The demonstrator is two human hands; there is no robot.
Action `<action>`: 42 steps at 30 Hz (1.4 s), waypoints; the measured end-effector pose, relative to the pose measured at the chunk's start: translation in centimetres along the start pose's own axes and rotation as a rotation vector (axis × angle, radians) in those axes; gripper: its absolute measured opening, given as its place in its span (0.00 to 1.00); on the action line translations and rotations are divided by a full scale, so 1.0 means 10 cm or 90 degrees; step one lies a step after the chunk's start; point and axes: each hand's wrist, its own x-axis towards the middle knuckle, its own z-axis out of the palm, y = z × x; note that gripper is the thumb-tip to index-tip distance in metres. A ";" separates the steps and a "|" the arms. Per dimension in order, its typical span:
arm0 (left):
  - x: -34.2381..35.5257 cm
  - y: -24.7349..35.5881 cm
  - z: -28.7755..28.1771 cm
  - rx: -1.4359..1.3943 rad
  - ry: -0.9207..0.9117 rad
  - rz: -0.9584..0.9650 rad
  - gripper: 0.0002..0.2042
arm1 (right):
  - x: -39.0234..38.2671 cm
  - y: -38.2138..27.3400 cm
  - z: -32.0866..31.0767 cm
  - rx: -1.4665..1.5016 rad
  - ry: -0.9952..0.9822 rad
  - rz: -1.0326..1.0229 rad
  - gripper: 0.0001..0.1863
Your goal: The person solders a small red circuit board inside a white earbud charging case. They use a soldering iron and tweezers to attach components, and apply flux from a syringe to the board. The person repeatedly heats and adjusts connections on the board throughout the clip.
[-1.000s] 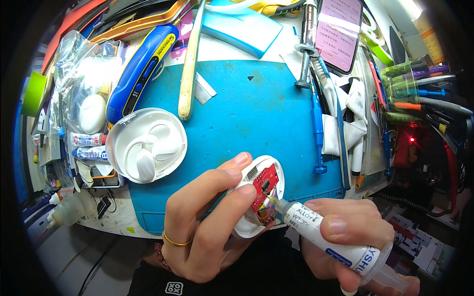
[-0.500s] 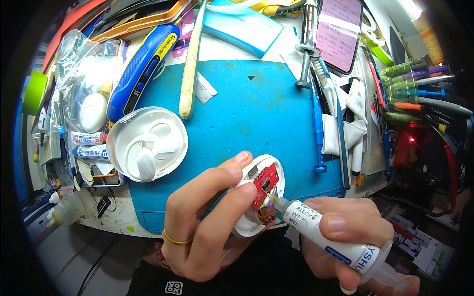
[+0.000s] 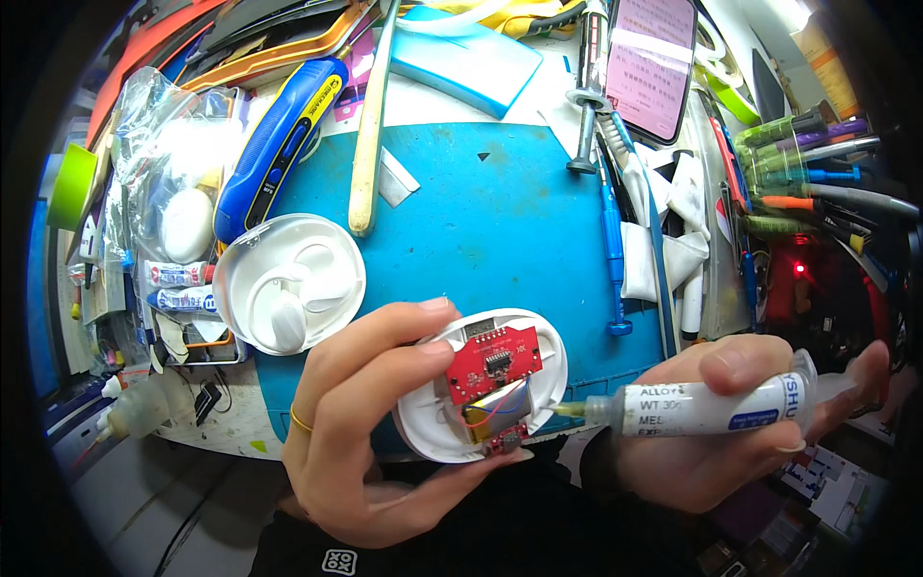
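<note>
Currently | left hand [image 3: 356, 433] | white case [image 3: 550, 375] between thumb [image 3: 471, 472] and fingers [image 3: 413, 370]

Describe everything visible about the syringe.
The syringe has a plastic-looking barrel wrapped in a white label with dark print and a blue patch. A slim yellowish nozzle tips its front; a clear flange and plunger show behind. The right hand grips it nearly level across the view, nozzle pointing left at the open white case; contact is unclear.
</note>
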 end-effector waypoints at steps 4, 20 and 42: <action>-0.03 -0.07 -0.03 -0.108 -0.022 -0.003 0.45 | -0.03 0.01 0.07 -0.033 -0.012 -0.002 0.30; -0.05 -0.02 0.00 -0.118 -0.026 -0.025 0.49 | 0.02 -0.06 -0.05 -0.085 0.016 -0.025 0.29; -0.04 0.01 0.01 -0.072 -0.019 -0.024 0.47 | -0.15 0.01 0.06 -0.088 0.028 -0.062 0.28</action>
